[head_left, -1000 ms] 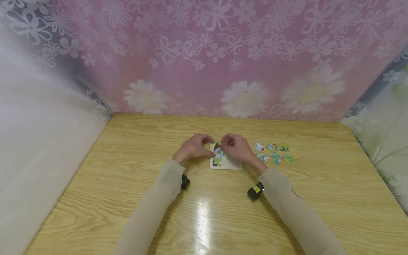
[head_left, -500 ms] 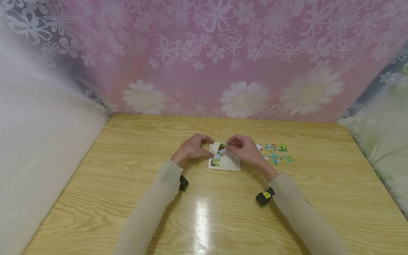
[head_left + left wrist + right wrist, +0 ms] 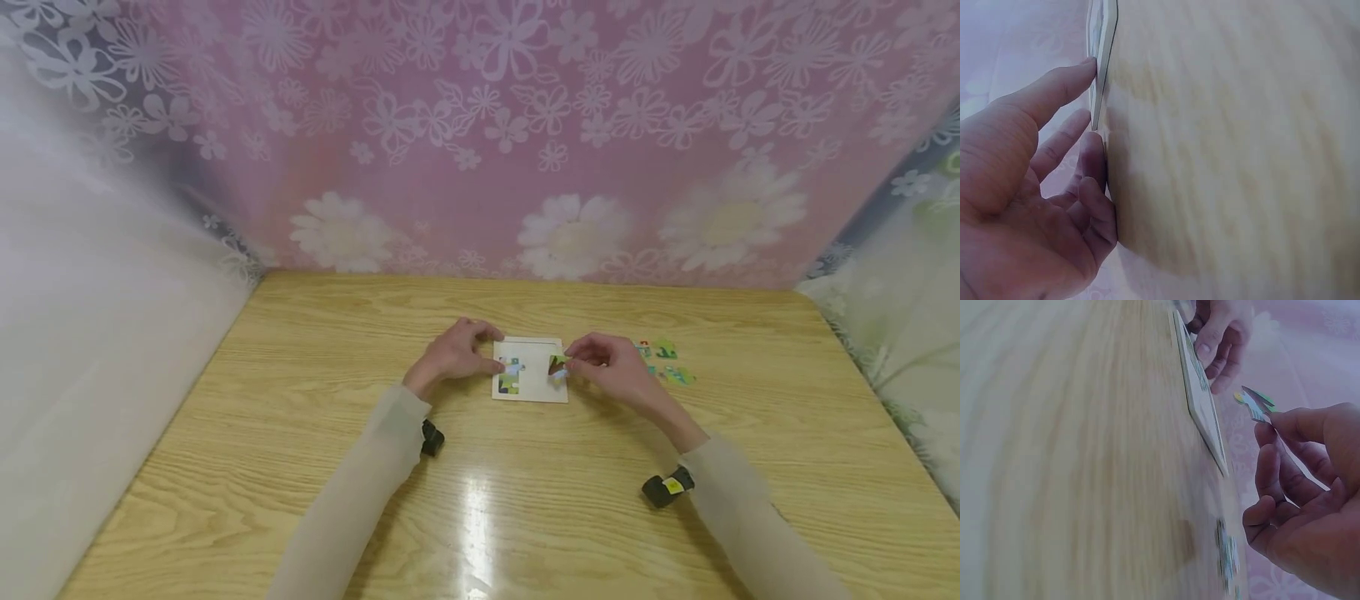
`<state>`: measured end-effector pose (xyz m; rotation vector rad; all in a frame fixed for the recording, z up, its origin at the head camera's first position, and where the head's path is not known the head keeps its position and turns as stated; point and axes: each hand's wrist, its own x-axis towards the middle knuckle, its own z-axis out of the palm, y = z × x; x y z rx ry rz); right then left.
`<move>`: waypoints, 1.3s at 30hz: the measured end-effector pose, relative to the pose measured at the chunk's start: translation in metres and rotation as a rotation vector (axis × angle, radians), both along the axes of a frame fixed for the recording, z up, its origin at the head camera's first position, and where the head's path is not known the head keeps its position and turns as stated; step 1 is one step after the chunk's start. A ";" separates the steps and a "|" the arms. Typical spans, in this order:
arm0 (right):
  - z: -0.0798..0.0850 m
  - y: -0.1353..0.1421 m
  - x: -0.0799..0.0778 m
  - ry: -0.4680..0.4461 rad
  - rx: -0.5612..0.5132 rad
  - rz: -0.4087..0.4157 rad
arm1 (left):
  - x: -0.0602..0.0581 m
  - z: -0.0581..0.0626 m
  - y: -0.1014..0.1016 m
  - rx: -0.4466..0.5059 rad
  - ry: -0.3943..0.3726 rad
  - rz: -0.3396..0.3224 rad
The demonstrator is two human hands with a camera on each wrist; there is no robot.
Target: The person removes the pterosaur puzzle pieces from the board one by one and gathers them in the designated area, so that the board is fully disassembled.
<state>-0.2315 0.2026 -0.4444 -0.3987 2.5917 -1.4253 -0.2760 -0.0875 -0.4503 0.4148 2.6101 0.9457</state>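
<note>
My right hand point(image 3: 617, 367) pinches a green, brown and pale blue puzzle piece point(image 3: 557, 366) between thumb and fingertips. In the right wrist view the piece point(image 3: 1256, 404) is raised above the white puzzle board point(image 3: 1210, 421). My left hand point(image 3: 456, 348) rests at the left side of this board point(image 3: 536, 392), the thumb point(image 3: 1069, 84) on its edge and the other fingers loosely bent by the far corner. Joined pieces point(image 3: 509, 382) lie along the left part of the board, partly under the thumb.
More loose puzzle pieces point(image 3: 678, 376) lie on the wood-grain table point(image 3: 360, 308) to the right, some hidden behind my right hand. A pink flowered cloth point(image 3: 450, 208) hangs along the far edge. White cloth point(image 3: 112, 292) borders the left.
My right hand has lifted the puzzle piece from the board's upper left and carried it right, to the board's right edge. The left hand stays in place.
</note>
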 end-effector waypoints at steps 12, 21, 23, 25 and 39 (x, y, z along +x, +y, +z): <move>0.007 0.038 0.021 0.012 0.045 -0.008 | 0.012 -0.002 -0.006 0.139 -0.015 0.003; 0.009 0.059 0.031 -0.002 0.120 -0.012 | 0.023 0.004 -0.006 0.105 -0.041 -0.018; 0.007 0.063 0.033 -0.009 0.136 -0.012 | 0.024 0.004 -0.006 0.110 -0.041 -0.027; 0.006 0.066 0.034 -0.012 0.144 -0.012 | 0.024 0.003 -0.007 0.117 -0.043 -0.035; -0.001 0.072 0.036 0.018 0.249 -0.025 | 0.021 0.005 -0.004 0.131 -0.095 -0.046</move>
